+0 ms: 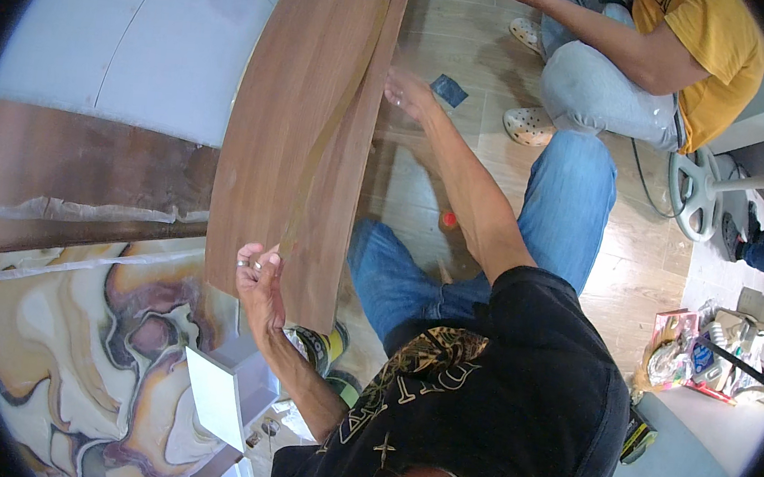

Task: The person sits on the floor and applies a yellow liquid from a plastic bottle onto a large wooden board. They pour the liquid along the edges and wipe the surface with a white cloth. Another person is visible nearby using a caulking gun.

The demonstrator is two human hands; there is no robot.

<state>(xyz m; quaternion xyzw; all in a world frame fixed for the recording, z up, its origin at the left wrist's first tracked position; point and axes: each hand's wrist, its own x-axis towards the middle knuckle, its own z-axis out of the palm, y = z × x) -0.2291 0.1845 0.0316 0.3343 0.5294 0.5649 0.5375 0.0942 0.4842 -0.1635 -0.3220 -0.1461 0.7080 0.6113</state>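
A long wood-grain board (275, 111) lies before me, stretching away from my left side. Along it runs a thin, narrow brown strip (322, 142), slightly curved, its far end close to the board's far right edge. My left hand (260, 287), with rings on its fingers, pinches the near end of this strip over the board's near part. My right hand (408, 94) is at the board's right edge, about midway to the far end. Motion smears its fingers, so I cannot see whether they hold anything.
A person in a yellow shirt (711, 63) crouches at the far right. A small dark packet (449, 90) and a red cap-like piece (448, 219) lie on the floor. A white fan base (695, 193) and a cluttered heap (708, 353) stand right. White box-like panels (218, 397) are near left.
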